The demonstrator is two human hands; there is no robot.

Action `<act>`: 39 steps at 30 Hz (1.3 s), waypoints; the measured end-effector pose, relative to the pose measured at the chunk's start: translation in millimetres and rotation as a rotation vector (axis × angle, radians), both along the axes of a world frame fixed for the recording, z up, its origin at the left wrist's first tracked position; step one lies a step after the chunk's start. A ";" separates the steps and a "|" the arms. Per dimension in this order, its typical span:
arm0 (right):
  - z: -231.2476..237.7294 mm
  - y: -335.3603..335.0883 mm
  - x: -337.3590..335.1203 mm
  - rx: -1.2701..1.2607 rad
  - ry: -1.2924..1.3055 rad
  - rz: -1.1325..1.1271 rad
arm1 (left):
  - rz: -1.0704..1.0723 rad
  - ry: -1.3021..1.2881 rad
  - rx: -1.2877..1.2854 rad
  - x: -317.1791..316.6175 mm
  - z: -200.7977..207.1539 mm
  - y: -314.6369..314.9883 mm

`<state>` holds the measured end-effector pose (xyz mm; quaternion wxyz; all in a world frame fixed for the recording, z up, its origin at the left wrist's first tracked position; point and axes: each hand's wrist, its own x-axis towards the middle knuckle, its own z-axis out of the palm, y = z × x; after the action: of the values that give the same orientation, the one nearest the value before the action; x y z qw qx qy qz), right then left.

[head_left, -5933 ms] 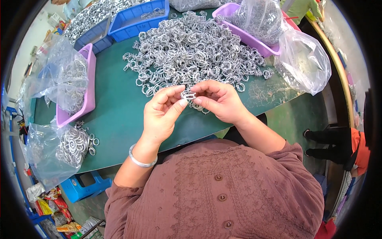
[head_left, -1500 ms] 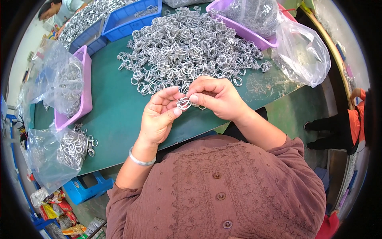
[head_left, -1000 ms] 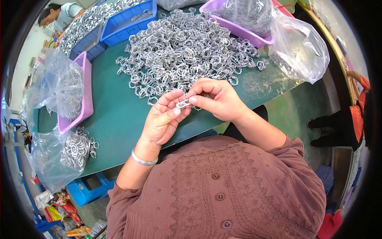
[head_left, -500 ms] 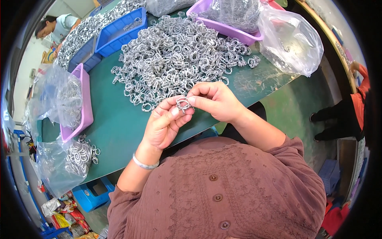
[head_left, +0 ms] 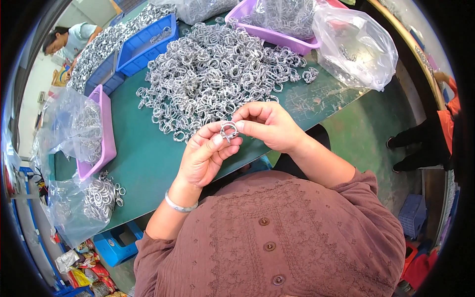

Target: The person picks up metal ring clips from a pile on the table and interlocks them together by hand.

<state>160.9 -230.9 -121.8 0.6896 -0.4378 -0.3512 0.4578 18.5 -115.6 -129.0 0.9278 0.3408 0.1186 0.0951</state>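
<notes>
Pinching a metal ring (head_left: 222, 133) between thumb and fingers, the left hand (head_left: 199, 159) held it just on the near side of the silvery heap (head_left: 208, 74); the right hand (head_left: 272, 129) gripped its edge between thumb and fingertips. Left of the heap stood a pink tray (head_left: 106, 129); beyond it, to the left, a blue bin (head_left: 148, 59).

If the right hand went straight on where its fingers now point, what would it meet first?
The right hand would probably meet the metal ring first, held in the left hand; depth is unclear.
</notes>
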 end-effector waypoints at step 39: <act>-22.9 9.4 48.8 -0.122 -1.191 -0.495 | 0.249 0.258 0.512 -22.3 -9.2 17.3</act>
<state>209.7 -221.5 -144.7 0.4356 -0.7233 -0.5355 -0.0171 -3.8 -98.3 -138.2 0.7702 0.5555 0.2484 0.1910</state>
